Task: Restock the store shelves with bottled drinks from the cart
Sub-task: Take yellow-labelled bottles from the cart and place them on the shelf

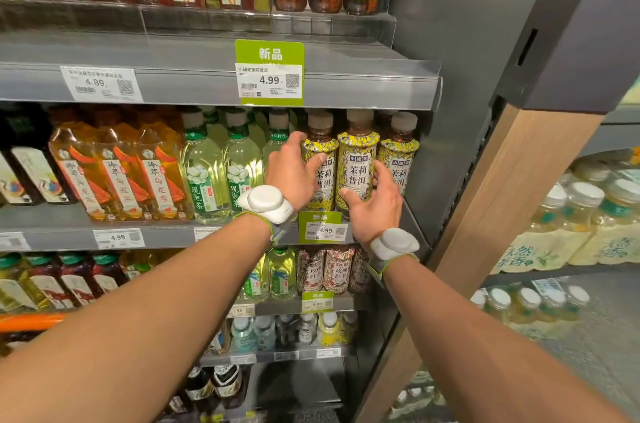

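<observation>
Grey shelf [52, 238] bore upright bottles, caps up: your left hand [294, 175] gripped the left bottle [313, 149], your right hand [375, 213] the middle bottle [358, 163].

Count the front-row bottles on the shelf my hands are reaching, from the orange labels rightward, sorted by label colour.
Orange-label bottles: 3
Pale green bottles: 3
Yellow floral bottles: 3, the left hand gripping one, the right hand another
Total: 9
</observation>
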Demonstrator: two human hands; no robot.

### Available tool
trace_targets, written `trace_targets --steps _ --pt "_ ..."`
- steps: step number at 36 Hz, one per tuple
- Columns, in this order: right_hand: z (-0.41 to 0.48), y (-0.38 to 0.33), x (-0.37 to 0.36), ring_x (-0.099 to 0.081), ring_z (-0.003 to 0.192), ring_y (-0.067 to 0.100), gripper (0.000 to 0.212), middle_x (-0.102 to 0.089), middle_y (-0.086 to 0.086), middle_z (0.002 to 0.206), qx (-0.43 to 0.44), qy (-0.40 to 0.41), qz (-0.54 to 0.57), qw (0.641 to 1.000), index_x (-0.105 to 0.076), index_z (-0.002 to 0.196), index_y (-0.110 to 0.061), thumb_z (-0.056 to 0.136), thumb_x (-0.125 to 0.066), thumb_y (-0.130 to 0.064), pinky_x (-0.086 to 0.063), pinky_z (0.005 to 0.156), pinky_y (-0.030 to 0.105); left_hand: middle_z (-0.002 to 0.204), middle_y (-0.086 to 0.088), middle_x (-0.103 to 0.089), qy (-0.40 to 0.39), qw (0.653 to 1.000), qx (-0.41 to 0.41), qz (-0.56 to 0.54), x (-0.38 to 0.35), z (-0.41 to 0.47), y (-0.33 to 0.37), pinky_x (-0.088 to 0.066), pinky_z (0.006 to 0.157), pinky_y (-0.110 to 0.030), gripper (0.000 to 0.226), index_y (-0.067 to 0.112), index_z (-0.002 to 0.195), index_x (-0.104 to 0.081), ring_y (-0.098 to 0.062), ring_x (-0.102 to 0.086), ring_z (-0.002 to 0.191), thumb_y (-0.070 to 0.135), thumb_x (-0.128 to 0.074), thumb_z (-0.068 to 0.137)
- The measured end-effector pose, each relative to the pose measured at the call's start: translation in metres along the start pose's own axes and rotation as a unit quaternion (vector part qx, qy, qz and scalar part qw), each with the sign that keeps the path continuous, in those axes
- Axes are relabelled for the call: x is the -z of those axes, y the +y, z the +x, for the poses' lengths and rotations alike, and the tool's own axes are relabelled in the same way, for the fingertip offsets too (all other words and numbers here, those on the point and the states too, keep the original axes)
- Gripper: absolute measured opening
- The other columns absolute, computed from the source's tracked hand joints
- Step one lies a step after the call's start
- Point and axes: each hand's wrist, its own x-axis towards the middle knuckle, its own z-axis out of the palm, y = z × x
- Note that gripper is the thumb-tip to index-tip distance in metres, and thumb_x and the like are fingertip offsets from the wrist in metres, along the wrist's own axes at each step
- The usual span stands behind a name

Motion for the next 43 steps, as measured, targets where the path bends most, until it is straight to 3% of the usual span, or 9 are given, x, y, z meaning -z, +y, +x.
trace_targets --steps 5,11,16,21,24,26,33,43 --pt "-0.001 -0.002 -0.005 -0.038 0.14 0.031 0.079 -0.047 0.01 0.151 0.0 0.001 -0.007 1.0 -0.037 0.151 -0.009 0.085 -0.078 -0.023 -0.027 0.115 0.039 0.062 -0.002 -0.07 0.002 1.0 0.0 -0.012 0.0 -0.001 -0.002 -0.044 0.082 -0.024 0.052 0.013 0.141 -0.046 -0.015 -0.072 0.076 0.038 -0.063 0.099" --pt "-0.007 -0.004 -0.007 -0.031 0.145 0.031 0.079 -0.039 0.015 0.155 0.013 -0.008 -0.021 1.0 -0.03 0.154 -0.004 0.089 -0.073 -0.019 -0.02 0.117 0.033 0.061 -0.002 -0.069 0.005 1.0 -0.005 -0.009 0.0 0.0 -0.005 -0.05 0.085 -0.032 0.051 0.013 0.139 -0.048 -0.015 -0.073 0.077 0.04 -0.063 0.098" --pt "-0.017 -0.005 -0.01 -0.031 0.143 0.035 0.078 -0.033 0.02 0.155 0.021 -0.012 -0.041 0.999 -0.026 0.154 0.002 0.091 -0.07 -0.014 -0.024 0.116 0.036 0.079 -0.011 -0.073 -0.006 1.0 0.011 -0.012 0.0 0.0 -0.006 -0.05 0.093 -0.039 0.056 0.017 0.141 -0.047 -0.024 -0.071 0.09 0.045 -0.065 0.096" --pt "-0.019 -0.01 -0.008 -0.046 0.132 0.035 0.08 -0.037 0.017 0.148 0.026 0.012 -0.05 0.998 -0.03 0.151 0.001 0.086 -0.076 -0.015 -0.042 0.105 0.043 0.089 -0.015 -0.073 -0.016 1.0 0.016 -0.009 0.0 0.0 -0.004 -0.051 0.092 -0.038 0.056 0.018 0.142 -0.046 -0.021 -0.073 0.082 0.047 -0.063 0.096" --pt "-0.019 -0.014 -0.007 -0.046 0.132 0.03 0.083 -0.043 0.01 0.145 0.016 0.026 -0.076 0.997 -0.031 0.149 -0.008 0.084 -0.078 -0.031 -0.047 0.095 0.046 0.098 -0.017 -0.073 -0.019 0.999 0.029 -0.003 -0.001 0.001 -0.003 -0.047 0.098 -0.038 0.058 0.018 0.143 -0.045 -0.029 -0.063 0.111 0.047 -0.062 0.097" --pt "-0.018 -0.016 -0.006 -0.042 0.133 0.027 0.084 -0.047 0.007 0.142 0.008 0.042 -0.107 0.993 -0.034 0.146 -0.011 0.081 -0.079 -0.04 -0.047 0.094 0.045 0.099 -0.017 -0.073 -0.019 0.999 0.034 -0.004 -0.002 0.002 -0.002 -0.047 0.097 -0.037 0.058 0.018 0.143 -0.045 -0.031 -0.06 0.117 0.048 -0.062 0.097" --pt "-0.013 -0.018 -0.009 -0.045 0.132 0.027 0.078 -0.044 0.008 0.141 -0.003 0.05 -0.119 0.992 -0.036 0.146 -0.011 0.085 -0.076 -0.038 -0.049 0.095 0.042 0.098 -0.018 -0.073 -0.024 0.999 0.034 -0.011 0.001 0.001 0.0 -0.05 0.096 -0.041 0.057 0.016 0.142 -0.047 -0.031 -0.065 0.109 0.046 -0.063 0.097" --pt "-0.017 -0.015 -0.013 -0.033 0.141 0.028 0.074 -0.038 0.009 0.152 0.008 0.042 -0.101 0.994 -0.03 0.153 -0.008 0.093 -0.067 -0.031 -0.043 0.103 0.045 0.102 -0.02 -0.072 -0.028 0.999 0.033 -0.013 0.0 0.001 -0.003 -0.047 0.1 -0.042 0.057 0.017 0.144 -0.046 -0.034 -0.064 0.11 0.046 -0.061 0.098"
